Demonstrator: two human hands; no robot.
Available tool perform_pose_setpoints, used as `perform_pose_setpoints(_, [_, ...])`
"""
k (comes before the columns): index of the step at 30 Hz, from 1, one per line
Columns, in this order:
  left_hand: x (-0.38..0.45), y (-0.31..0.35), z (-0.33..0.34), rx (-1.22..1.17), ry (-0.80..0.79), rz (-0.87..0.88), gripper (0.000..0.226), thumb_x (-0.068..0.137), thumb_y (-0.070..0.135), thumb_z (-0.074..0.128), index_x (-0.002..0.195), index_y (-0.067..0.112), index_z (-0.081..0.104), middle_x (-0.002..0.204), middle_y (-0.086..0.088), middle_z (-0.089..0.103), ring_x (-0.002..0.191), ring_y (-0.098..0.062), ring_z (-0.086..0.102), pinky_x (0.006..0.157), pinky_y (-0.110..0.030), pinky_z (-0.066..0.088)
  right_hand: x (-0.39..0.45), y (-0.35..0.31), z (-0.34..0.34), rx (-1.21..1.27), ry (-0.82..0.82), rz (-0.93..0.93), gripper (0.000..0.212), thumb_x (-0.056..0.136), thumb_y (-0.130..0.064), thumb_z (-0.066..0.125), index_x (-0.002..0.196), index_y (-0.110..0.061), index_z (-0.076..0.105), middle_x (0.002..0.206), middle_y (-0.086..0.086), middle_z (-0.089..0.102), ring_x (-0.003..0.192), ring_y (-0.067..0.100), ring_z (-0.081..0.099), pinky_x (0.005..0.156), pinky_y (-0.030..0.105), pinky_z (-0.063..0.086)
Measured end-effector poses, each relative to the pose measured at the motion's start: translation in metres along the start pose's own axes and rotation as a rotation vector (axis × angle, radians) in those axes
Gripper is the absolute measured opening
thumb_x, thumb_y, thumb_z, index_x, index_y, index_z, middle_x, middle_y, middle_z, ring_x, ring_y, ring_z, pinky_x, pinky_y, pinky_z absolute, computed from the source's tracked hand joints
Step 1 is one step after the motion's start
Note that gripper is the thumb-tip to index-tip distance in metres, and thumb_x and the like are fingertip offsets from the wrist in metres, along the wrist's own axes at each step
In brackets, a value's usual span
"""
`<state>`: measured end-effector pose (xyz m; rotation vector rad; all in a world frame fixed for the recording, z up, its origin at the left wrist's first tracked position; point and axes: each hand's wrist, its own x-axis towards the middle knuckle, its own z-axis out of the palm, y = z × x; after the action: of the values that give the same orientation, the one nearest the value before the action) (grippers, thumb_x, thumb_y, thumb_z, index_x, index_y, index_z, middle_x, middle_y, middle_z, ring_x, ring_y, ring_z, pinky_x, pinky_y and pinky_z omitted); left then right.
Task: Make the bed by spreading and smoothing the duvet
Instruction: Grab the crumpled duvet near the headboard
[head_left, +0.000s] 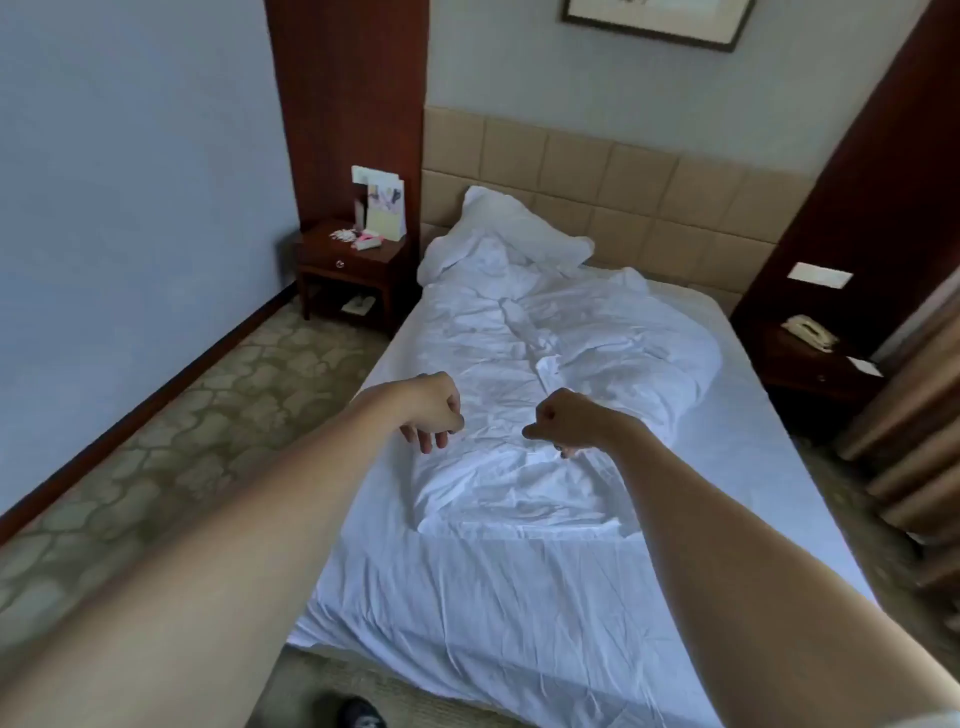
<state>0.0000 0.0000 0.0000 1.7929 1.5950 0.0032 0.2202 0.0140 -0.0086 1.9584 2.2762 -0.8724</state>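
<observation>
Reaching out over the bed, I see my left hand loosely curled and my right hand fisted, both empty above the crumpled duvet.

At the far left of the headboard we see a dark wooden nightstand with one drawer, and on it stand a pale paper bag and some small pink and white items. A beige padded headboard of square panels runs along the wall, under a dark-framed picture. On the right, a cream telephone lies on another dark wooden table, near brown curtains. The patterned carpet covers the floor.
</observation>
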Motion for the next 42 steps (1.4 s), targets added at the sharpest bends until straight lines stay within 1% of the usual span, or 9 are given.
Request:
perform_pose_setpoints(5, [0.009,-0.083,-0.040,-0.032,0.030,-0.072,0.019,0.092,0.017,0.050,0.098,0.004,0.064,0.085,-0.007,0.075,0.064,-0.019,0.070,0.055,-0.024,0.049,0.070,-0.073,0.038,0.062,-0.053,-0.063,0.042,0.091,-0.025,0.066,0.057,-0.015,0.043,0.058,0.005,0.050,0.059,0.023,0.066,0.073,0.037,0.060])
perform_pose_setpoints(7, [0.021,-0.116,-0.064,-0.044,0.053,-0.069,0.019,0.093,0.016,0.050,0.098,0.005,0.063,0.085,-0.007,0.074,0.064,-0.019,0.069,0.055,-0.025,0.049,0.103,-0.106,0.053,0.084,-0.034,-0.089,0.041,0.092,-0.024,0.065,0.058,-0.014,0.044,0.060,0.006,0.052,0.057,0.020,0.066,0.068,0.032,0.059])
perform_pose_setpoints(9, [0.033,-0.147,-0.088,-0.038,0.052,-0.068,0.015,0.094,0.016,0.050,0.094,0.007,0.063,0.084,-0.006,0.074,0.063,-0.018,0.069,0.055,-0.026,0.049,0.136,-0.136,0.067,0.111,0.004,-0.089,0.039,0.092,-0.021,0.064,0.059,-0.013,0.046,0.059,0.004,0.053,0.055,0.016,0.064,0.058,0.023,0.051])
perform_pose_setpoints(15, [0.065,-0.246,-0.168,0.000,0.005,-0.112,0.016,0.097,0.016,0.050,0.094,0.007,0.064,0.085,-0.009,0.075,0.062,-0.017,0.068,0.050,-0.024,0.046,0.238,-0.228,0.091,0.135,0.021,-0.082,0.036,0.091,-0.016,0.062,0.058,-0.013,0.048,0.060,0.008,0.057,0.064,0.025,0.065,0.072,0.033,0.056])
perform_pose_setpoints(19, [0.085,-0.306,-0.223,-0.064,0.055,-0.128,0.017,0.096,0.015,0.050,0.096,0.005,0.064,0.085,-0.010,0.075,0.059,-0.016,0.067,0.048,-0.024,0.044,0.296,-0.295,0.080,0.175,0.049,-0.122,0.037,0.093,-0.014,0.060,0.060,-0.014,0.045,0.059,0.003,0.051,0.055,0.015,0.059,0.056,0.022,0.050])
perform_pose_setpoints(21, [0.101,-0.327,-0.243,-0.120,0.096,-0.120,0.016,0.096,0.014,0.050,0.095,0.005,0.064,0.084,-0.010,0.075,0.059,-0.017,0.066,0.048,-0.026,0.043,0.320,-0.321,0.073,0.189,0.093,-0.122,0.036,0.093,-0.016,0.061,0.061,-0.015,0.044,0.060,0.001,0.051,0.055,0.013,0.058,0.055,0.021,0.046])
perform_pose_setpoints(28, [0.178,-0.378,-0.299,-0.162,0.208,-0.022,0.016,0.098,0.018,0.051,0.091,0.011,0.063,0.074,-0.005,0.073,0.051,-0.012,0.063,0.042,-0.023,0.041,0.399,-0.363,0.065,0.254,0.258,-0.050,0.038,0.089,-0.009,0.061,0.058,-0.014,0.039,0.059,0.000,0.042,0.056,0.012,0.044,0.056,0.022,0.043])
perform_pose_setpoints(32, [0.240,-0.412,-0.349,-0.184,0.241,0.052,0.018,0.097,0.019,0.052,0.088,0.011,0.065,0.073,-0.003,0.073,0.057,-0.015,0.068,0.048,-0.026,0.047,0.460,-0.381,0.063,0.266,0.328,0.039,0.038,0.087,-0.006,0.061,0.058,-0.014,0.039,0.059,-0.001,0.040,0.054,0.010,0.040,0.053,0.019,0.037])
perform_pose_setpoints(42, [0.400,-0.472,-0.508,-0.088,0.076,0.222,0.017,0.097,0.019,0.052,0.089,0.012,0.065,0.075,-0.005,0.074,0.057,-0.015,0.069,0.051,-0.024,0.050,0.600,-0.439,0.011,0.343,0.462,0.273,0.037,0.087,-0.010,0.063,0.060,-0.015,0.039,0.060,-0.002,0.039,0.055,0.011,0.038,0.058,0.023,0.037])
